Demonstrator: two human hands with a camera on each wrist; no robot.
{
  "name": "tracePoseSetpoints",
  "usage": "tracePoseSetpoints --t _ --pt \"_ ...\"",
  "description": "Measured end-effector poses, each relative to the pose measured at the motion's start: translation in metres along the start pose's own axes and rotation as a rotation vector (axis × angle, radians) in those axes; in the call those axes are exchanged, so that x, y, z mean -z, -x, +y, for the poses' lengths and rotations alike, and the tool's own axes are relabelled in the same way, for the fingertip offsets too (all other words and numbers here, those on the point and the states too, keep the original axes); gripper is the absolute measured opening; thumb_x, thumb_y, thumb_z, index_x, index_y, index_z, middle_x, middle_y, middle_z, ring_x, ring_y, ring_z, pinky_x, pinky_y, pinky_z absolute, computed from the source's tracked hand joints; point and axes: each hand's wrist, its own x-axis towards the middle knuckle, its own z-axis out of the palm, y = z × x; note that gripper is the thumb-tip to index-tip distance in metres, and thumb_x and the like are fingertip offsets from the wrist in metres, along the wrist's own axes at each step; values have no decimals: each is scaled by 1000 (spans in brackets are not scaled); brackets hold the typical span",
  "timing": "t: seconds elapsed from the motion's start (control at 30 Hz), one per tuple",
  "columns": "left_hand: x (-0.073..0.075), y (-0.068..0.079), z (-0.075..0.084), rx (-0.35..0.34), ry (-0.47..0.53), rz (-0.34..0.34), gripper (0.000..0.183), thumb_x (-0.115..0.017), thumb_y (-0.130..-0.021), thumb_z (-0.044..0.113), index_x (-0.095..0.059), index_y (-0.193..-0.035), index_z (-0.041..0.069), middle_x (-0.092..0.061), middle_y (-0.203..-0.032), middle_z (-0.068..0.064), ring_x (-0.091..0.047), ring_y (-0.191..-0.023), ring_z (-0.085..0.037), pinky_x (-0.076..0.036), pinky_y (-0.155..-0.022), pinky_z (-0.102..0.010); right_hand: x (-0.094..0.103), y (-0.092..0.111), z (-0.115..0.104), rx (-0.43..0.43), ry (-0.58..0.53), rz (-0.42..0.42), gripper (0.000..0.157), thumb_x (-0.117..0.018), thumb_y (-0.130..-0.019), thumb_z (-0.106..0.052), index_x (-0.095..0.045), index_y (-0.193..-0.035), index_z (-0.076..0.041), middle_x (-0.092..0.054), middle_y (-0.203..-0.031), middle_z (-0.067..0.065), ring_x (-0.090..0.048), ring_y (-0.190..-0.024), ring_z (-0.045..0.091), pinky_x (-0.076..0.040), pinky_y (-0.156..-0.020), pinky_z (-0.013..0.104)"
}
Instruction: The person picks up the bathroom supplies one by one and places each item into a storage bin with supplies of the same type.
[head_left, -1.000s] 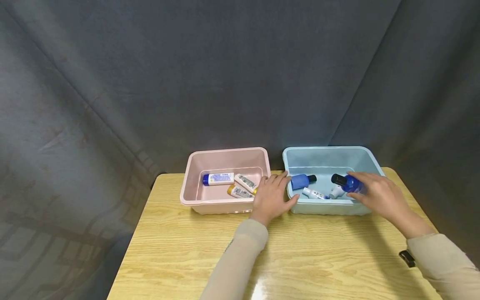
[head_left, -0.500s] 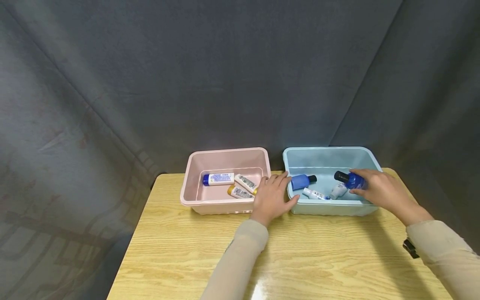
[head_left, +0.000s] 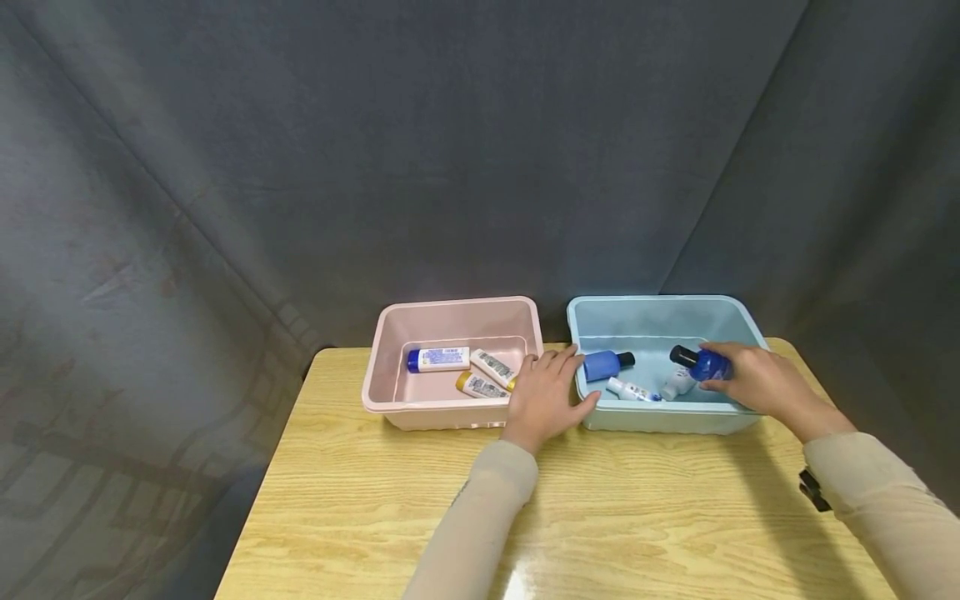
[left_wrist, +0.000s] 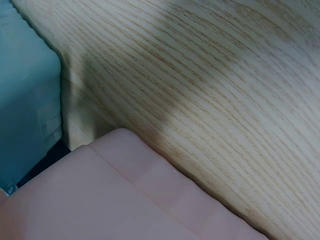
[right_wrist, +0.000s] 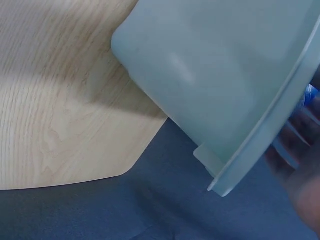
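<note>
My right hand (head_left: pixel 765 382) grips a blue bottle with a black cap (head_left: pixel 710 365), tilted with its cap to the left, over the right part of the light blue bin (head_left: pixel 652 307). Beneath that bottle lies a small white bottle (head_left: pixel 677 383), partly covered. Another blue bottle with a black cap (head_left: pixel 602 366) and a white-and-blue tube (head_left: pixel 632 390) lie farther left in this bin. My left hand (head_left: pixel 543 402) rests with spread fingers across the neighbouring rims of the blue bin and the pink bin (head_left: pixel 435 407). The left wrist view catches mainly bin walls and table.
Inside the pink bin lie a white bottle with a blue cap (head_left: pixel 442 359) and two white tubes with yellow caps, one tube (head_left: pixel 491 365) behind the other tube (head_left: pixel 482 386). Both bins stand at the back of the wooden table (head_left: pixel 637 508), before a dark grey curtain (head_left: pixel 480 150).
My right hand has shifted slightly right with the blue bottle, showing more of the white bottle beneath. My left hand stays on the rims.
</note>
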Motion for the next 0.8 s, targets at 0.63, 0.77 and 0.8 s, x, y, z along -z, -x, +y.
tracePoseSetpoints --t 0.63,0.77,0.8 --pt "-2 0 0 -2 5 14 67 -31 -94 71 -47 -146 31 -40 -154 11 -44 -132 -13 -33 -109 -41 -11 -5 10 -28 -68 -42 65 -81 -81 -23 -55 -130 11 -56 -121 40 -60 -100 51 -44 -87 69" --pt "-1 0 0 -4 6 18 67 -31 -94 71 -47 -146 31 -40 -154 11 -44 -132 -13 -33 -109 -41 -14 -6 13 -27 -79 -51 64 -81 -81 -21 -55 -130 12 -56 -120 41 -60 -98 50 -44 -87 69" --pt "-2 1 0 -5 6 18 68 -32 -94 71 -47 -146 31 -40 -154 11 -44 -132 -13 -33 -109 -41 -14 -6 13 -36 -86 -60 65 -81 -82 -21 -54 -130 12 -55 -121 42 -59 -100 52 -44 -88 70"
